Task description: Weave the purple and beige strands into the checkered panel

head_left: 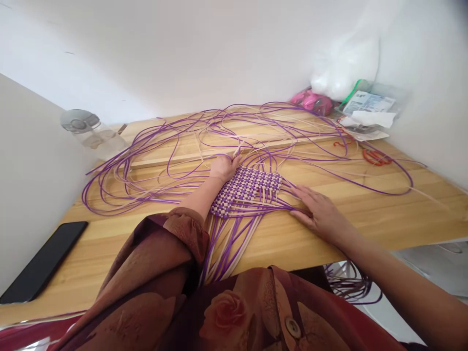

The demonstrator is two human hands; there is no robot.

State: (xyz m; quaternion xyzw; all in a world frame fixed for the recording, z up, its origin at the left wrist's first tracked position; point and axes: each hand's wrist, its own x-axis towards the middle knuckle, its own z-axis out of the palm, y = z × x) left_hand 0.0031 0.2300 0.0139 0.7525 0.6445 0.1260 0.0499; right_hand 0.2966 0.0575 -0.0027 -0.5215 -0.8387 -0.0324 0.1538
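A partly woven mat (252, 184) in a purple and beige check lies flat on the table, with long loose strands running out on all sides. At its far left edge is my left hand (224, 168), closed with thumb and fingers around strands that rise above the weave. My right hand (319, 210) rests just off the mat's right side. Several purple and beige strands (272, 210) converge between its thumb and its fairly straight fingers. More strands (230, 248) hang from the near edge toward my body. My left forearm covers part of the mat's left side.
Long looped strands (146, 141) spread over the back of the wooden table (365, 209). A black phone (46, 261) lies at left, near a clear bottle with a grey lid (80, 121). Orange cord (376, 157), a pink bundle (312, 101) and plastic bags (369, 102) sit at back right.
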